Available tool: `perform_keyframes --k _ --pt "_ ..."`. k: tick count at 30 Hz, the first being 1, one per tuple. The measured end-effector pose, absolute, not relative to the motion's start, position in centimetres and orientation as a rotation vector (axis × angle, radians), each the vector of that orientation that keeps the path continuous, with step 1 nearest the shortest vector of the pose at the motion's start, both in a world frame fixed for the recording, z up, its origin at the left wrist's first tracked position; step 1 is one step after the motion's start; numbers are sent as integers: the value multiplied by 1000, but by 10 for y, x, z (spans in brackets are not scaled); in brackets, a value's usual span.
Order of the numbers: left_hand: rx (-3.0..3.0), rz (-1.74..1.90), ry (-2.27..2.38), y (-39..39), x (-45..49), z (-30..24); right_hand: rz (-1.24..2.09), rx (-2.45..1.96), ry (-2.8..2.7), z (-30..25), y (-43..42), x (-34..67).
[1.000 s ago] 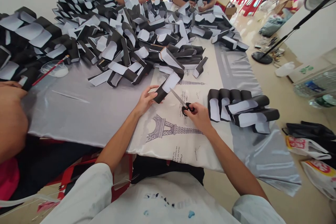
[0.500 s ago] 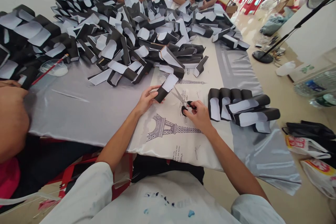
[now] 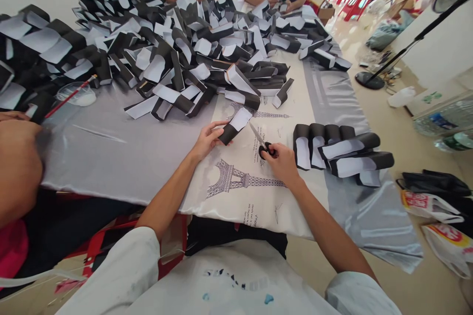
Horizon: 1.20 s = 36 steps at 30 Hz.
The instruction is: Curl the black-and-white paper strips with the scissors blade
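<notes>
My left hand [image 3: 209,140] grips the near end of a small black paper box [image 3: 231,133], whose white flap points away to the right. In my right hand [image 3: 283,160] is a pair of scissors [image 3: 260,139] with black handles. Their blades are together, and the tips are close to the white flap; whether they touch it I cannot tell. To the right of that hand lies a group of several black-and-white paper boxes [image 3: 340,150], set side by side on the tablecloth [image 3: 236,202] with its printed towers.
A large heap of similar boxes [image 3: 207,49] covers the back of the table. At left stands a clear dish [image 3: 83,96] with a red-handled brush [image 3: 70,97] across it. Co-workers sit at the far side and left; a fan stand [image 3: 391,61] is at right.
The scissors' blades have come together from an open spread, and the handles have closed up. My left hand and its box have barely moved.
</notes>
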State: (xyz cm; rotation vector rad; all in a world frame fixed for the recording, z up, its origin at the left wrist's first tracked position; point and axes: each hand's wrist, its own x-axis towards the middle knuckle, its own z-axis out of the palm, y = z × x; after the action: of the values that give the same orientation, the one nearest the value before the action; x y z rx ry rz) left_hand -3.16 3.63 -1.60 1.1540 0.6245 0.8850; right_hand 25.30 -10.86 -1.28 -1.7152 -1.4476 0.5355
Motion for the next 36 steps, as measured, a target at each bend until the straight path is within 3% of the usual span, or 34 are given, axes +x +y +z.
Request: perform_keyframes --k 29,36 --pt "1144 932 664 35 -31 -12 538 -1720 -1357 -9 -109 255" --pt "1137 915 661 35 -32 -12 981 -1573 -1038 -4 -110 254"
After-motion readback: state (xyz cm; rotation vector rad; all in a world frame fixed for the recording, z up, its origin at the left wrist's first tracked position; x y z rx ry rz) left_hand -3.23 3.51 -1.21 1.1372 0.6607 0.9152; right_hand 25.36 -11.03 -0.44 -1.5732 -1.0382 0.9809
